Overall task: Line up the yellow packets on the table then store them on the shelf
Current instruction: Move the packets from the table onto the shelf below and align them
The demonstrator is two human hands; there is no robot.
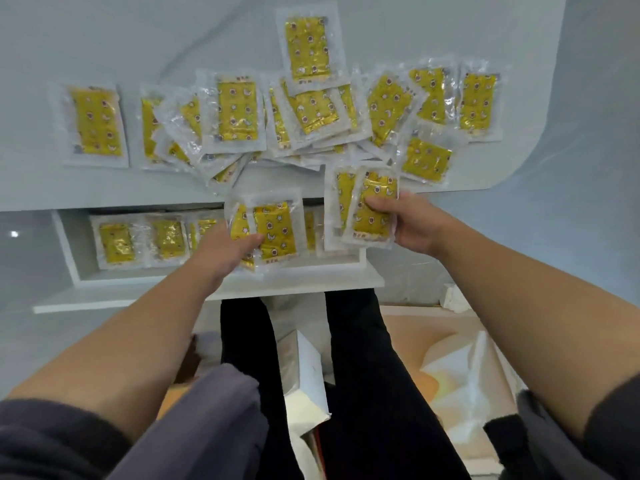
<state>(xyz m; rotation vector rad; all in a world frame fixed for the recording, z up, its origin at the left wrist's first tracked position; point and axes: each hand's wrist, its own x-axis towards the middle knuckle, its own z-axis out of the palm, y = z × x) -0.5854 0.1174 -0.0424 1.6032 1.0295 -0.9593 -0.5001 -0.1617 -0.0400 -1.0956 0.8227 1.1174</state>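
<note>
The left hand (230,251) pinches some yellow packets (275,233) over the shelf (294,284). The right hand (414,221) pinches a second bunch (375,185) at the near edge of the table (104,39), where a big pile (311,112) lies.

We log dark grey sleeves (52,441) at 7 and 5 o'clock, forearms (145,341) bare; black trousers (363,375) at 6.

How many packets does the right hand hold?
2 in view: the front packet under the thumb of the right hand, and the rear packet offset to its left. Others may be hidden behind them.
</note>
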